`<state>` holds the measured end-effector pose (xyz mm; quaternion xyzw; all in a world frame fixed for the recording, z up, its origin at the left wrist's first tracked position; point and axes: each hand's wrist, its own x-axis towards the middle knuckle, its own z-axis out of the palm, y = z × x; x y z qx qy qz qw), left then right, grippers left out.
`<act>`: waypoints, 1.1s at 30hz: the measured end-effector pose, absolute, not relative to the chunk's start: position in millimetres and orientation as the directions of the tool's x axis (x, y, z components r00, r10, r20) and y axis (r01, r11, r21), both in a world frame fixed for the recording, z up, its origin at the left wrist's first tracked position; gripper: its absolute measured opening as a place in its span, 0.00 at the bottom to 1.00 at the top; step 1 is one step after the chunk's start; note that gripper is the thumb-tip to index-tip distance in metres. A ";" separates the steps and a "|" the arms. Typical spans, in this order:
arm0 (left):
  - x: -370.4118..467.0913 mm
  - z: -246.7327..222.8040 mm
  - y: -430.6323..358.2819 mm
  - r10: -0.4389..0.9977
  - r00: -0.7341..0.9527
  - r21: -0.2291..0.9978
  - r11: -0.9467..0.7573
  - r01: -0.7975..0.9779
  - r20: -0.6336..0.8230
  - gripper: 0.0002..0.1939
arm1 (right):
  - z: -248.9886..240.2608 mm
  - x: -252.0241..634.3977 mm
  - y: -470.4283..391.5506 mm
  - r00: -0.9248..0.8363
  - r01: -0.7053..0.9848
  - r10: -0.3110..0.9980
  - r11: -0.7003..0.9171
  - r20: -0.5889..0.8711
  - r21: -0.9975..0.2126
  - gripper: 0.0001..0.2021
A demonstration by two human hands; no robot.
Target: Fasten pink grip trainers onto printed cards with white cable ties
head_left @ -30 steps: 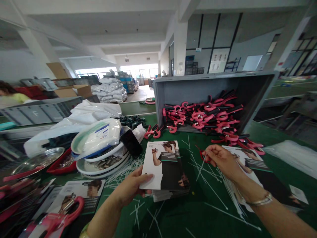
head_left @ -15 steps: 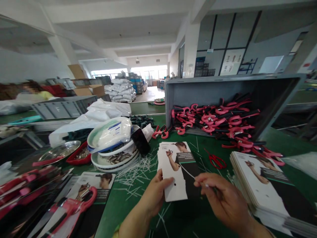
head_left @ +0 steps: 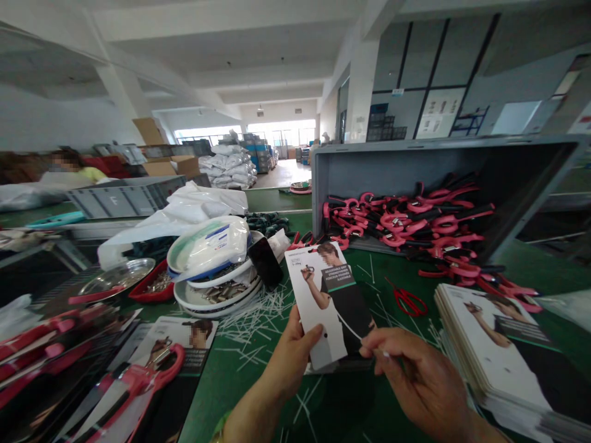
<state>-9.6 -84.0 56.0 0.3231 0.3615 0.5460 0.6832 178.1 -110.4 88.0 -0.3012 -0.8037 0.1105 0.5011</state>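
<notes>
My left hand (head_left: 293, 351) grips the lower left edge of a printed card (head_left: 321, 317), thumb on its face. The card is white and black, with a picture of an arm and a small dark hole near the thumb; it tilts to the left. More card edges show beneath it. In my right hand (head_left: 413, 369), thumb and fingers pinch a thin white cable tie (head_left: 347, 325), which lies across the lower part of the card. At the left, a pink and black hand grip strengthener (head_left: 150, 378) rests on a similar card (head_left: 205, 341).
A tipped grey crate (head_left: 443, 146) holds many pink and black hand grips (head_left: 415, 215). Red scissors (head_left: 410, 303) and loose cable ties (head_left: 258, 317) lie on the green table. A card stack (head_left: 489, 344) stands right; a phone (head_left: 265, 263) leans against bowls (head_left: 221, 304) of metal parts.
The card in my left hand has lifted and tilted left, its top edge now higher. The cable tie stays pinched in my right hand, lying across the card.
</notes>
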 end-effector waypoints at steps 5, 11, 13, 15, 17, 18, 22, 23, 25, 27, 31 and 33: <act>-12.9 51.9 -84.7 0.985 0.154 0.862 0.145 -0.486 -0.079 0.32 | 86.0 179.2 -108.5 -0.244 0.348 0.614 0.778 0.751 -0.523 0.12; -6.4 52.1 -92.1 0.964 0.194 0.751 0.262 -0.606 -0.180 0.34 | 71.9 175.8 -93.6 -0.297 0.404 0.573 0.800 0.764 -0.443 0.11; -1.7 54.3 -94.8 0.954 0.210 0.703 0.300 -0.645 -0.215 0.34 | 64.5 173.3 -87.1 -0.338 0.429 0.518 0.828 0.786 -0.360 0.11; 2.5 56.4 -96.3 0.949 0.219 0.707 0.315 -0.633 -0.227 0.34 | 59.2 170.5 -81.8 -0.350 0.448 0.481 0.839 0.804 -0.307 0.10; 5.7 57.8 -96.4 0.952 0.214 0.741 0.306 -0.597 -0.220 0.34 | 57.1 167.4 -78.4 -0.347 0.463 0.459 0.842 0.818 -0.277 0.10; 6.8 58.1 -95.8 0.954 0.212 0.756 0.298 -0.583 -0.213 0.34 | 57.1 165.8 -77.3 -0.346 0.468 0.448 0.844 0.824 -0.262 0.10; 7.8 56.6 -91.0 0.957 0.221 0.775 0.281 -0.566 -0.186 0.28 | 60.5 163.6 -77.5 -0.371 0.488 0.413 0.849 0.832 -0.203 0.10; 6.9 55.9 -89.5 0.958 0.218 0.775 0.281 -0.566 -0.187 0.27 | 61.8 165.3 -78.2 -0.385 0.491 0.421 0.847 0.821 -0.205 0.10; 3.7 54.5 -86.9 0.956 0.205 0.772 0.291 -0.565 -0.210 0.26 | 64.8 172.5 -78.6 -0.407 0.481 0.459 0.843 0.790 -0.242 0.10; -1.2 53.8 -85.2 0.952 0.192 0.763 0.306 -0.569 -0.239 0.28 | 68.1 183.1 -75.2 -0.304 0.484 0.564 0.786 0.768 -0.386 0.10; -10.7 55.0 -85.5 0.946 0.220 0.756 0.324 -0.568 -0.240 0.30 | 73.6 196.1 -54.0 0.171 0.246 0.926 0.290 0.336 -0.925 0.10; -12.8 56.0 -87.0 0.940 0.244 0.758 0.338 -0.557 -0.240 0.28 | 74.6 191.2 -43.1 -0.015 0.003 1.000 -0.005 -0.005 -1.000 0.14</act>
